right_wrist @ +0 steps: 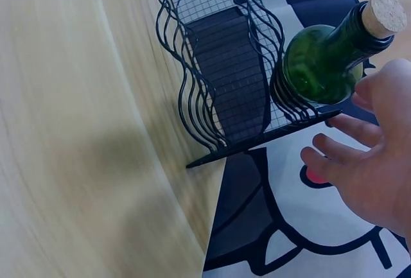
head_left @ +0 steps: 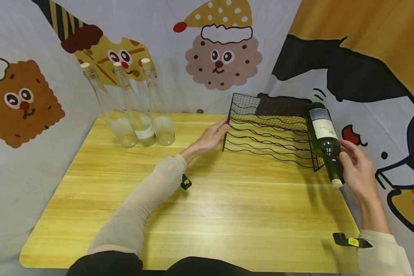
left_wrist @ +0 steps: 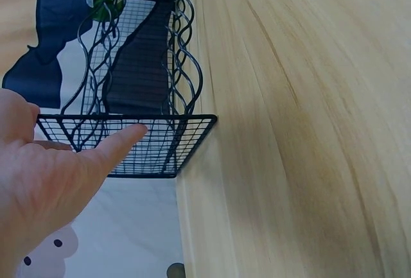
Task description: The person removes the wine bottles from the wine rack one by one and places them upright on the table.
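Note:
A black wire wine rack (head_left: 269, 134) with wavy rungs and mesh end panels stands at the table's back right. Across its top, at the right end, lies a green wine bottle (head_left: 322, 128), its corked neck pointing toward me. My right hand (head_left: 360, 168) is beside the bottle's neck, thumb and fingertips close to the glass. In the right wrist view those fingers (right_wrist: 334, 156) are spread and loosely bent just past the rack's end. My left hand (head_left: 211, 137) rests against the rack's left end panel, its straight thumb (left_wrist: 119, 146) lying across the mesh.
Three clear glass bottles (head_left: 143, 126) with cork stoppers stand upright at the table's back left. Behind the wooden table (head_left: 207, 214) hangs a cartoon-printed cloth (head_left: 165, 88), close to the rack's back. The table's right edge lies near the rack's right end.

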Motion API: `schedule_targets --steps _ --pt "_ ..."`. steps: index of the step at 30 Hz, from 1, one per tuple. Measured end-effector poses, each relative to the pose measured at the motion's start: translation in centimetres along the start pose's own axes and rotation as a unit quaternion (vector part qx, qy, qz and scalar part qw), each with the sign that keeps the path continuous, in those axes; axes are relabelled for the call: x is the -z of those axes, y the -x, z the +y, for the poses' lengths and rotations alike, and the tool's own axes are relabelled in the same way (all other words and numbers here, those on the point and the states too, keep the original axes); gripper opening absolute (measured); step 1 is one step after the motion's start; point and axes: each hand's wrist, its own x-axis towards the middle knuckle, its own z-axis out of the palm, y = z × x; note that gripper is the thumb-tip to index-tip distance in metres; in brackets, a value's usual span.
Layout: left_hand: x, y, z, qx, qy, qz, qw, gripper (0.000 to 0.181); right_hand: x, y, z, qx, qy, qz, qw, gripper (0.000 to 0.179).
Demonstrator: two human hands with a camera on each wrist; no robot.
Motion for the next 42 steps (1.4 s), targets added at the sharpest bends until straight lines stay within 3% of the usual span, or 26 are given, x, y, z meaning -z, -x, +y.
schedule_targets --steps 4,11,15,19,29,42 --pt "0.1 -0.1 -0.1 -0.005 -0.002 0.0 1.0 0.07 -0.1 0.5 -0.1 0.048 -0.002 0.001 0.9988 0.055" --pt "0.0 0.0 -0.1 -0.002 0.0 0.001 1.0 0.067 -0.1 1.4 -0.3 0.092 0.008 -0.005 0.9957 0.067" --pt "0.0 0.0 -0.1 -0.006 -0.001 0.004 1.0 0.067 -0.2 1.4 -0.4 0.159 0.015 0.0 0.9872 0.086" --pt "0.1 0.1 0.0 -0.009 -0.004 0.003 0.9999 0.069 -0.1 1.6 -0.6 0.206 0.038 0.004 0.9779 0.093" --pt "0.0 0.1 0.0 0.002 -0.007 -0.006 1.0 0.068 -0.1 2.5 -1.1 0.264 0.102 0.014 0.9589 0.087" --pt "0.1 0.1 0.1 -0.001 -0.007 -0.003 1.0 0.066 -0.2 3.7 -1.3 0.266 0.101 0.022 0.9583 0.092"
